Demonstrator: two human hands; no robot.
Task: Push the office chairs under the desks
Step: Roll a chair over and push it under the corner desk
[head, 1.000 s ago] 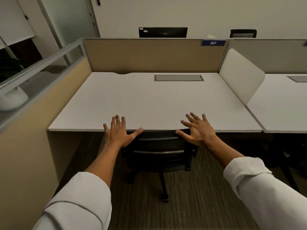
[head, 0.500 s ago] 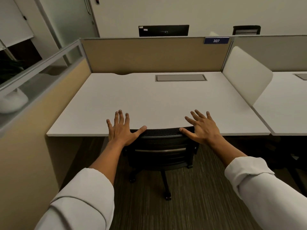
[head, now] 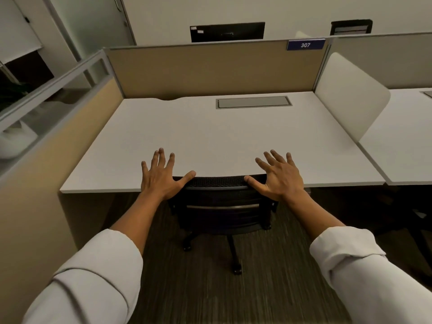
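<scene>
A black mesh-backed office chair (head: pixel 222 206) stands at the front edge of a white desk (head: pixel 210 136), its backrest top against the desk edge and its seat hidden beneath. My left hand (head: pixel 161 176) lies flat with fingers spread at the left end of the backrest top, thumb on the mesh. My right hand (head: pixel 278 176) is spread the same way at the right end, thumb touching the mesh. Neither hand grips anything. The chair's base and castors (head: pixel 236 270) show on the carpet.
Tan partition panels (head: pixel 210 71) close the desk at the back and left. A white divider (head: pixel 350 94) separates it from a second desk (head: pixel 406 136) on the right. A grey cable flap (head: pixel 253 102) sits in the desktop. Dark carpet (head: pixel 233 300) lies below.
The chair has rolled a little further forward until its backrest meets the desk edge. Both hands moved forward with it, staying spread on the backrest top.
</scene>
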